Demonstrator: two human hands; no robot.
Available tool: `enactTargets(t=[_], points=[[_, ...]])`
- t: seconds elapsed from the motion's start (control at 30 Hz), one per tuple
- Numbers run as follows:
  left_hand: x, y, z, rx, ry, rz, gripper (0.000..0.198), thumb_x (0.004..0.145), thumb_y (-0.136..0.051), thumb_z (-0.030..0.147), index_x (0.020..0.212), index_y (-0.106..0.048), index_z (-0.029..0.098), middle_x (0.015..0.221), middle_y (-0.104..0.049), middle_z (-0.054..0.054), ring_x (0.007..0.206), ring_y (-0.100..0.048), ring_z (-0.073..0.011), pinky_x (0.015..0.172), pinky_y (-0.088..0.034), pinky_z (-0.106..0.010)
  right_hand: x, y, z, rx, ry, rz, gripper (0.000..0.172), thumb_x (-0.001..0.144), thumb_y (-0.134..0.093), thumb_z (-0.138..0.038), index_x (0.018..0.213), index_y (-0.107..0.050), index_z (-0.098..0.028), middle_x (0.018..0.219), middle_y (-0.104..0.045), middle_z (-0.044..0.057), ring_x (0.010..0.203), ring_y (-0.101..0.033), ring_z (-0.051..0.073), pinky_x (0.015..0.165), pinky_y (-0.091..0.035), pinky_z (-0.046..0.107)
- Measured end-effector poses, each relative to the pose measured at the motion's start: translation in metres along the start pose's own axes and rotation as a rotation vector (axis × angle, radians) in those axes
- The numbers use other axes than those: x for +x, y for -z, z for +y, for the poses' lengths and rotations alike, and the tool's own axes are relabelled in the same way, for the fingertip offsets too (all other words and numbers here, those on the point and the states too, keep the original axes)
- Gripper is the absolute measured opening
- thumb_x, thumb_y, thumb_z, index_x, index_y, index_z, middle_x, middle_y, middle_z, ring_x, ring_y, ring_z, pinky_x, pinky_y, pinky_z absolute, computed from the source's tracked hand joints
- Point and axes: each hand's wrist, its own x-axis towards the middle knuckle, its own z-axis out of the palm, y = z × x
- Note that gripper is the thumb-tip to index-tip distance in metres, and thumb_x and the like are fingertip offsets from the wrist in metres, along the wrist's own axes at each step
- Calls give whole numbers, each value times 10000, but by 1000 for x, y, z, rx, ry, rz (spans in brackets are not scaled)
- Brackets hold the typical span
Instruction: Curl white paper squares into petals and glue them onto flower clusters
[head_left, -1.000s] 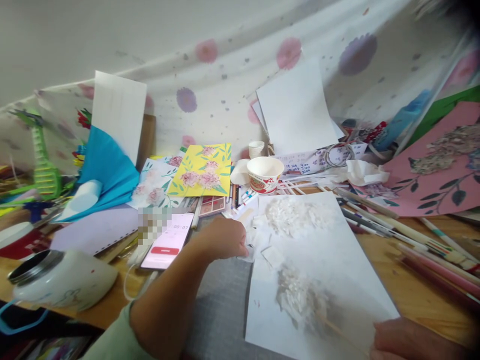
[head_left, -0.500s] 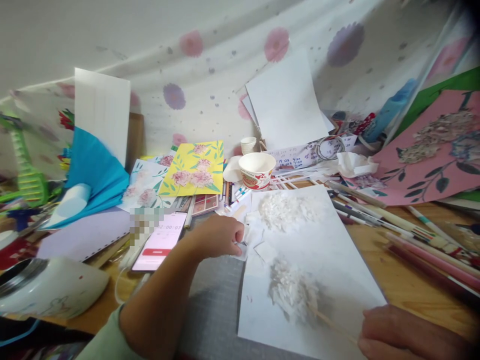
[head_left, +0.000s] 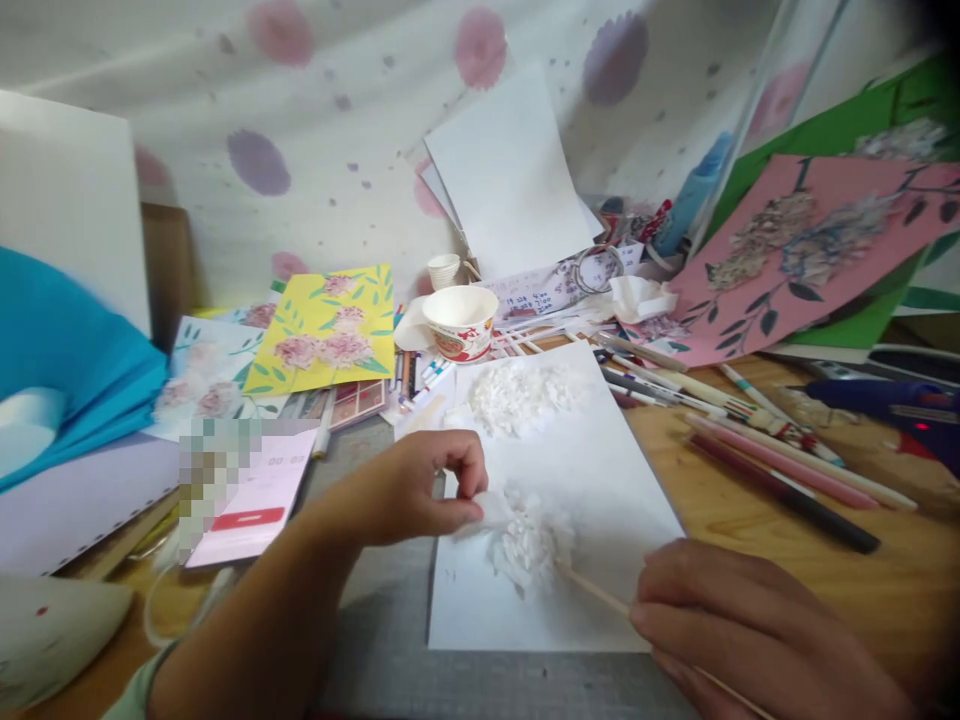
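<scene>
the right hand (head_left: pixel 731 620) is pinching a thin stick (head_left: pixel 596 588), its tip hiding in fluffy bits (head_left: pixel 527 545) beyond that grip. the left hand (head_left: pixel 435 485) is pinching a blurry white scrap (head_left: pixel 493 509).

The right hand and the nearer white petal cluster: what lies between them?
A thin stick, held by the right hand, extends to the cluster over the white sheet, as the head view shows.

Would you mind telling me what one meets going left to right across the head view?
Bright blue creased sheet, flat rectangular phone with a pale pink screen, left hand, nearer fluffy white petal-like cluster, right hand.
</scene>
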Motion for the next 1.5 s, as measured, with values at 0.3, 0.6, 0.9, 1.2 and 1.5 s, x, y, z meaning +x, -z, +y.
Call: enactTargets(t=[0.3, 0.6, 0.9, 1.2, 1.5], points=[[11, -28, 17, -159, 140, 39, 110, 744, -653, 232, 729, -570, 161, 673, -522, 38, 644, -470, -103, 619, -387, -211, 9, 8, -8, 99, -69, -82, 205, 890, -437, -105, 888, -616, -205, 889, -703, 80, 739, -681, 182, 639, -562, 277], [18, -37, 15, 54, 242, -22, 224, 811, -555, 304, 644, -495, 168, 614, -456, 48, 613, -421, -105, 562, -329, -209, 8, 9, -9, 119, -79, -87, 225, 922, -423, -130, 916, -640, -192, 877, -699, 76, 742, -666, 176, 641, -545, 286], [19, -40, 19, -83, 266, 6, 54, 764, -564, 226, 778, -559, 174, 675, -520, 39, 632, -471, -111, 592, -380, -220, 5, 9, -7, 163, -128, -147, 227, 875, -460, -104, 842, -670, -183, 819, -671, 74, 718, -634, 171, 650, -527, 280], [19, -38, 14, -77, 51, 113, 53, 747, -631, 184, 724, -664, 149, 724, -614, -14, 678, -568, -133, 668, -438, -253, 7, 9, -10, 138, -131, -109, 263, 881, -435, -105, 800, -670, -191, 779, -672, 65, 713, -646, 169, 668, -536, 273], [19, -39, 12, -7, -140, 184, 83, 737, -636, 152, 724, -718, 147, 723, -652, -59, 680, -613, -154, 648, -461, -265, 6, 7, -7, 162, -114, -83, 261, 880, -438, -124, 793, -672, -198, 764, -676, 76, 697, -647, 174, 642, -544, 261]])
